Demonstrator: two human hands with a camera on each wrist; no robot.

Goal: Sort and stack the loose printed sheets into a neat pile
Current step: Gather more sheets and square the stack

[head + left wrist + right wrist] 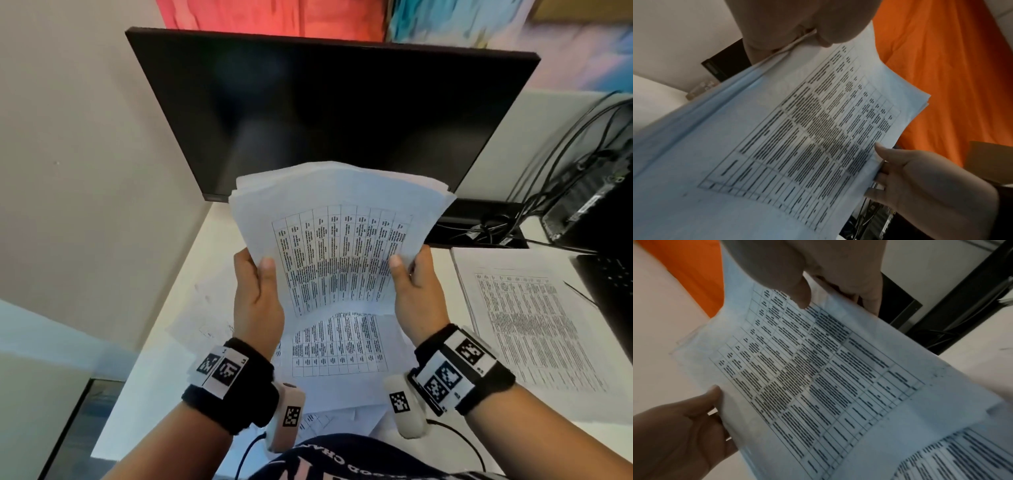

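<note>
I hold a bundle of printed sheets [337,236] upright above the desk, its top page a table of text. My left hand [257,291] grips the bundle's left edge, thumb on the front and fingers behind. My right hand [412,287] grips the right edge the same way. The bundle [797,129] fills the left wrist view, pinched under my left hand [807,32], with my right hand [920,178] at its far edge. In the right wrist view the bundle [818,369] spreads between my right hand [807,280] and my left hand [684,426]. More loose sheets [342,353] lie below on the desk.
A dark monitor [325,113] stands right behind the bundle. A separate printed sheet [534,322] lies flat on the white desk [191,246] at the right. Cables [496,226] and a black device [596,192] sit at the far right. A wall runs along the left.
</note>
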